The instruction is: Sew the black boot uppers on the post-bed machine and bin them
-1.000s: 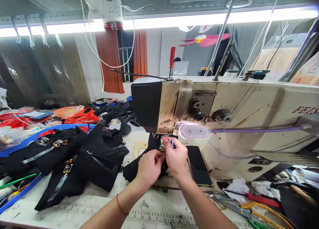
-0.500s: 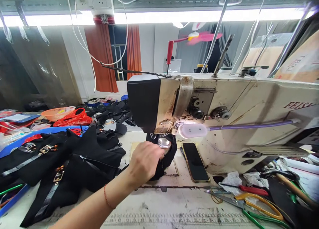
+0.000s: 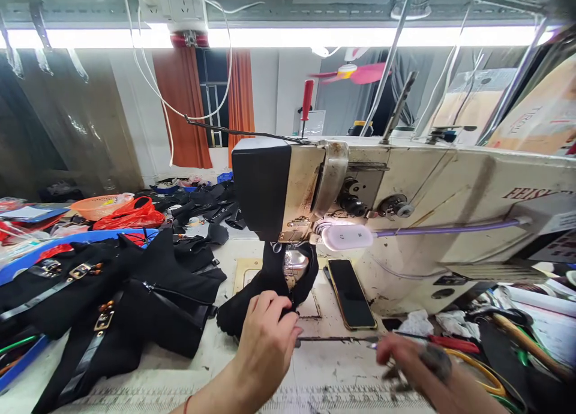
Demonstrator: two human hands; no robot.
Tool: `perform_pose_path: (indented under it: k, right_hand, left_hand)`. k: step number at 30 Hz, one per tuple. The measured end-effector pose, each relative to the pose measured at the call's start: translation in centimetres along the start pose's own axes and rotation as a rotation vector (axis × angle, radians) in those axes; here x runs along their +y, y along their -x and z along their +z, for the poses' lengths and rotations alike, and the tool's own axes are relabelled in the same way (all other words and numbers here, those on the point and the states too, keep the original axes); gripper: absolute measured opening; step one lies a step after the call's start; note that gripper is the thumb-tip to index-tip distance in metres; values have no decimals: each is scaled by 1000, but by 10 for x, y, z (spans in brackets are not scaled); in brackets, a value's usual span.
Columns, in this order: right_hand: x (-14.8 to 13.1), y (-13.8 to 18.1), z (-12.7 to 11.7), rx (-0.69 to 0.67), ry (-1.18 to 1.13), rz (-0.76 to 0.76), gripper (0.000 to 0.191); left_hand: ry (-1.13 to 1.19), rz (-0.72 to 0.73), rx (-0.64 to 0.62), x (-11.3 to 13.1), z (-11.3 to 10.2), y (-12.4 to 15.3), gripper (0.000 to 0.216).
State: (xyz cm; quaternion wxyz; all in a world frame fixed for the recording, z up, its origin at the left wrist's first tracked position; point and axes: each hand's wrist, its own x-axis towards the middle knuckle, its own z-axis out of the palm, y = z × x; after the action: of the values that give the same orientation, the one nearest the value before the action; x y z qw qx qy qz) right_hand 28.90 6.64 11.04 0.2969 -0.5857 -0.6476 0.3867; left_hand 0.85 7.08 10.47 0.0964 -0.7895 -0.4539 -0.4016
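The left hand now sits lower, bent fingers touching the black fabric piece; whether they pinch it, I cannot tell. The fabric lies ahead, below the sewing machine. The right hand has reappeared, blurred, its grip unclear; so the left alone seems to attend the fabric.

The machine is filling the desk's right side. Cloth is lying under its head, the left hand resting at the near edge. The phone is lying just right of the cloth; the right hand is hovering in front, farther right. More pieces are lying left, partly over a tub, a bag sitting behind. Beyond the machine I'm seeing a fan.
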Motion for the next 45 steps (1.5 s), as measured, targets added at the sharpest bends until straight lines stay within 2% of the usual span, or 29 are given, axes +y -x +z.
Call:
perform_pose_path:
  k: [2, 4, 5, 7, 9, 11, 13, 16, 20, 22, 24, 26, 29, 31, 33, 35, 37, 39, 41, 43, 45]
  right_hand:
    - [-25, -19, 0, 58, -184, 65, 41]
    - [-48, -33, 5, 21, -558, 90, 41]
    - [-57, -39, 9, -11, -726, 109, 43]
    - [-67, -46, 17, -31, -955, 122, 42]
    - [-69, -51, 24, 27, -1003, 103, 36]
    - [-68, -54, 30, 99, -982, 104, 27]
    - [-67, -53, 34, 113, -972, 141, 24]
    - [-69, -49, 35, 15, -1032, 190, 33]
    - [-61, -46, 27, -115, -1065, 162, 41]
    - [-53, -47, 24, -166, -985, 112, 40]
    - [-47, -50, 24, -205, -849, 74, 37]
    - [-47, -50, 29, -197, -665, 49, 34]
    - [-57, -45, 49, -125, -409, -5, 37]
    - [-62, -41, 68, -74, -376, -39, 38]
    - [-64, -41, 87, -42, -440, -41, 42]
    - [-64, -47, 97, 16, -480, -51, 46]
    - [-65, -57, 94, 127, -440, -99, 48]
    - [-69, -68, 81, 166, -369, -170, 49]
    - [-74, -74, 63, 82, -335, -206, 46]
    - [-78, -75, 48, -9, -330, -171, 43]
    - [-80, -74, 36, -16, -324, -109, 40]
  left_hand:
    - [-114, 239, 95, -1, -13, 1, 15]
    - [-61, 431, 154, -5, -28, -10, 19]
    - [-4, 474, 187, -10, -35, -17, 21]
    - [84, 395, 302, -21, -47, -32, 25]
    - [106, 221, 448, -35, -52, -43, 27]
    - [20, 150, 490, -46, -50, -50, 27]
    - [-167, 262, 372, -53, -42, -54, 27]
    - [-363, 523, 149, -52, -31, -60, 26]
    - [-245, 771, -85, -38, -24, -62, 15]
    - [-184, 824, -223, -32, -22, -55, 17]
    - [-159, 749, -329, -31, -18, -46, 20]
    - [-157, 593, -394, -34, -12, -37, 23]
    - [-182, 435, -425, -37, -4, -33, 26]
    - [-215, 406, -433, -35, 0, -34, 25]
    - [-261, 374, -453, -32, 1, -38, 23]
    - [-298, 312, -473, -30, 0, -40, 20]
    - [-303, 250, -445, -32, -3, -41, 18]
    - [-260, 218, -376, -37, -8, -40, 17]
    - [-179, 204, -280, -43, -14, -40, 17]
    - [-82, 188, -172, -48, -17, -41, 18]
    - [10, 173, -69, -51, -18, -43, 17]
